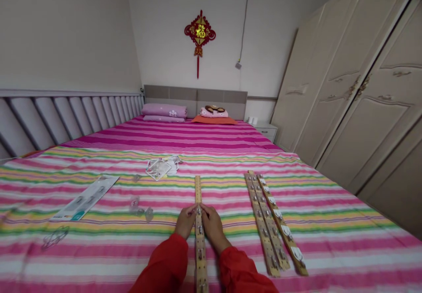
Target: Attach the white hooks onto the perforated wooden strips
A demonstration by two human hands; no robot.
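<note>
Cream wardrobe [349, 117]; red Chinese knot [199, 33]

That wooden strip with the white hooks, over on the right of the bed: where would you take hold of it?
Take the wooden strip at its middle, the hand coming from the right to pinch its long outer edge. It lies flat and narrow, hooks line its top, and another strip crowds its left side.

Matt wooden strip [198, 192], glossy metal hooks [199, 229]
</note>
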